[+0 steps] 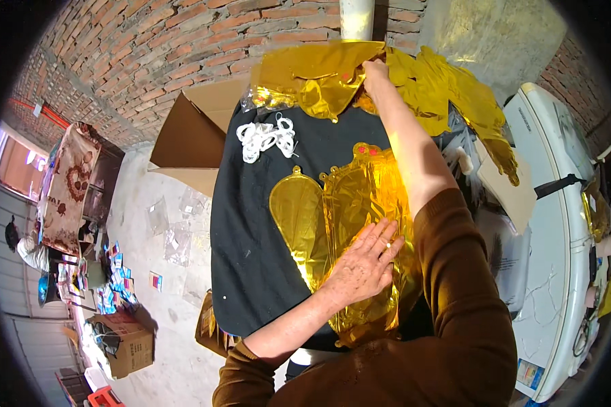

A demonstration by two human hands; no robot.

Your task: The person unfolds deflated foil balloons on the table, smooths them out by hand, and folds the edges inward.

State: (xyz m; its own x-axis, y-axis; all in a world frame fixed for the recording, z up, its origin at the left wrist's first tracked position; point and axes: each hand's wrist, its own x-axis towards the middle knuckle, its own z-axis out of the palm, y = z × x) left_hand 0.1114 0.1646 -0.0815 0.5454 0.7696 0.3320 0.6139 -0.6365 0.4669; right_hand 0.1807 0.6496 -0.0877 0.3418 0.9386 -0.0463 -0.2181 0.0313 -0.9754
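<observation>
My left hand (365, 261) lies flat with its fingers stretched out on a stack of flat, shiny gold foil balloons (360, 193) on the black cloth-covered table (251, 234). One rounded gold balloon (296, 210) pokes out from the stack on its left side. My right arm reaches to the far edge of the table. There my right hand (375, 73) is closed on the corner of another gold foil balloon (319, 61); its fingertips are partly hidden. To the right of that hand, more gold foil balloons (448, 85) lie in a loose, overlapping heap.
Bundles of white ribbon (268, 139) lie on the cloth at the left. Behind them stands an open cardboard box (190, 132). A white chest-like appliance (553, 237) borders the table on the right. Another carton (125, 342) is on the floor at left.
</observation>
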